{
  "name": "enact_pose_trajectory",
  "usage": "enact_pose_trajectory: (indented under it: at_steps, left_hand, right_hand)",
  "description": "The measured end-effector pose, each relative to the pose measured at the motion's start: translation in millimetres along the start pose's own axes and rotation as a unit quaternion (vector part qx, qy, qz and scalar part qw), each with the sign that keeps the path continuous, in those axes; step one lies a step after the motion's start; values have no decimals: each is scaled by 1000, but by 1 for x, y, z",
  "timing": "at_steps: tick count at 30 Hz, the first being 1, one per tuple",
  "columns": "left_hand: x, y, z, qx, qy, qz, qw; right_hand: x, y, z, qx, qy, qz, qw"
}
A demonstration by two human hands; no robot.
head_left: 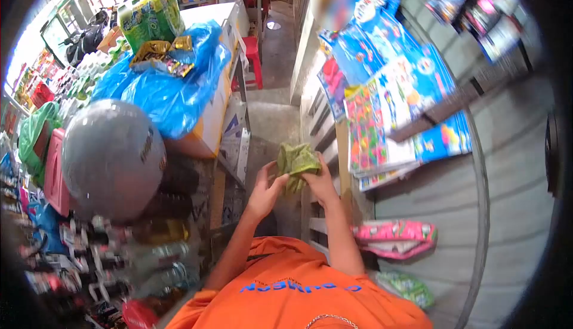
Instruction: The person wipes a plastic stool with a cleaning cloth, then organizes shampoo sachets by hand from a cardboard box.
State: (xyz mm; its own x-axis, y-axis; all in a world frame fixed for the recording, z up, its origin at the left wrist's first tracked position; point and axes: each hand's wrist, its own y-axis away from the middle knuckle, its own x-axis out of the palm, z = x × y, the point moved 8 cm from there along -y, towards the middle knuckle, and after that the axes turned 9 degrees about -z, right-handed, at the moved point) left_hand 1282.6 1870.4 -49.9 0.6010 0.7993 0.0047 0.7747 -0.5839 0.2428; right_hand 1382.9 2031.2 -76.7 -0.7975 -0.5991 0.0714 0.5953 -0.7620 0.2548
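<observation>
A crumpled olive-green cloth (297,160) is held up in front of my orange shirt, above the floor of a narrow aisle. My left hand (267,189) grips its lower left side, with the thumb pressed toward the cloth. On the opposite edge, my right hand (320,180) pinches the fabric between thumb and fingers. The cloth is bunched between both hands, and some fingertips are hidden behind it.
To the left are a grey helmet (113,160) and a blue plastic bag (173,99) on a white box. Colourful printed packs (406,90) hang at right, above a pink pouch (397,238). A red stool (253,63) stands farther along the aisle.
</observation>
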Motion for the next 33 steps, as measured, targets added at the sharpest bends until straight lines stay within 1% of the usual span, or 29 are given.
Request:
enact_pose_trajectory:
  at_steps: [1, 2, 3, 4, 5, 6, 7, 9, 10, 11, 12, 13, 15, 18, 19, 20, 21, 23, 24, 26, 28, 30, 31, 33]
  left_hand:
    - [-12, -18, -1, 0, 5, -3, 1000]
    - [-25, -34, 2, -22, 10, -18, 1000]
    - [-36, -48, 7, -48, 15, -28, 998]
    - [-47, -61, 5, -50, 20, -24, 998]
    - [-60, -73, 6, -72, 28, -28, 997]
    - [-67, -82, 9, -94, 38, -37, 994]
    - [-69, -91, 12, -97, 44, -43, 993]
    - [-77, -107, 20, -104, 17, -52, 993]
    - [-80, -116, 27, -106, 13, -55, 993]
    - [-76, -124, 37, -115, 14, -36, 993]
    - [-71, -134, 36, -125, 17, -16, 992]
    - [-68, -148, 34, -130, 15, -17, 991]
    - [-60, -168, 33, -176, 70, -20, 982]
    - [-57, -216, 12, -192, 78, -49, 977]
    - [-59, -237, 14, -197, 77, -62, 975]
    - [-65, -259, 18, -183, 53, -78, 979]
    - [-70, -281, 18, -171, 29, -93, 980]
    - [-72, -315, 10, -207, 36, -132, 969]
    - [-71, -337, 3, -224, 47, -155, 961]
    - [-64, -373, -10, -236, 35, -166, 957]
    - [-54, -418, -22, -239, 32, -181, 954]
    - [-37, -467, -34, -195, -2, -156, 968]
    - [-30, -489, -39, -203, 0, -162, 966]
    - [-10, -554, -59, -127, -64, -123, 982]
  right_hand:
    - [14, -37, 2, 15, 7, -9, 1000]
    - [32, -73, -2, 6, -31, -1, 1000]
    - [49, -98, 7, 8, -26, -3, 1000]
    - [68, -122, 19, 29, -68, -7, 997]
    - [85, -145, 30, 48, -107, -9, 993]
    - [101, -166, 44, 24, -100, -6, 995]
    - [114, -189, 51, 27, -94, -1, 995]
    - [138, -229, 55, 86, -145, -21, 985]
    - [149, -252, 61, 72, -150, 5, 986]
    - [157, -273, 60, 77, -154, 5, 985]
    - [161, -293, 61, 81, -150, -10, 985]
    - [167, -315, 63, 85, -144, -26, 986]
    - [178, -366, 54, 86, -144, -44, 985]
    - [187, -466, 49, 83, -152, -50, 984]
    - [187, -509, 43, 58, -144, -67, 986]
    - [195, -545, 40, 35, -139, -80, 986]
    - [208, -560, 67, 31, -127, -67, 989]
    - [222, -609, 92, -12, -67, -90, 994]
    - [229, -637, 94, -3, -66, -82, 994]
    - [243, -680, 98, -8, -125, -60, 990]
    - [258, -722, 94, 4, -116, -36, 993]
    - [269, -752, 90, 27, -108, -23, 994]
    - [272, -759, 94, 36, -104, -18, 994]
    - [281, -777, 104, 76, -102, -21, 992]
